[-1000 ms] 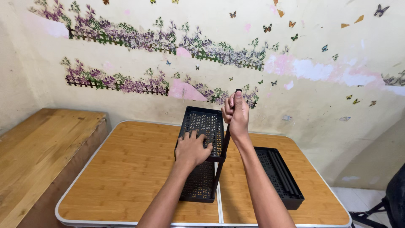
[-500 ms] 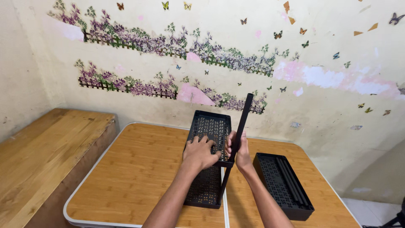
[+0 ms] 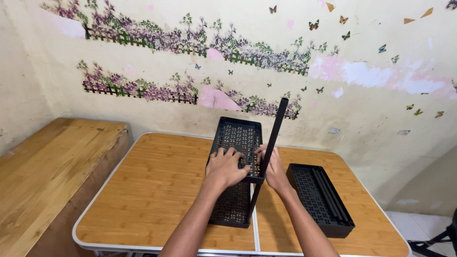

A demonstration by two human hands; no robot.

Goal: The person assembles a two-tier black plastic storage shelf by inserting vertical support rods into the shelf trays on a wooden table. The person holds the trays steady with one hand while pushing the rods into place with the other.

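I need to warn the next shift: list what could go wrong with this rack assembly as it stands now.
1. The upright black pole stands tall and leans a little; it may tip or slip, since the right hand is low on it.
2. The left hand presses on the raised perforated tray; fingers might get pinched between the trays.

Flower-decal wall [image 3: 143, 57], wooden folding table [image 3: 152, 190], wooden bench [image 3: 43, 166]

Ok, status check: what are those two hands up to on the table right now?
Left hand flat on upper black tray. Right hand beside upright black pole. Spare tray sits right, apart.
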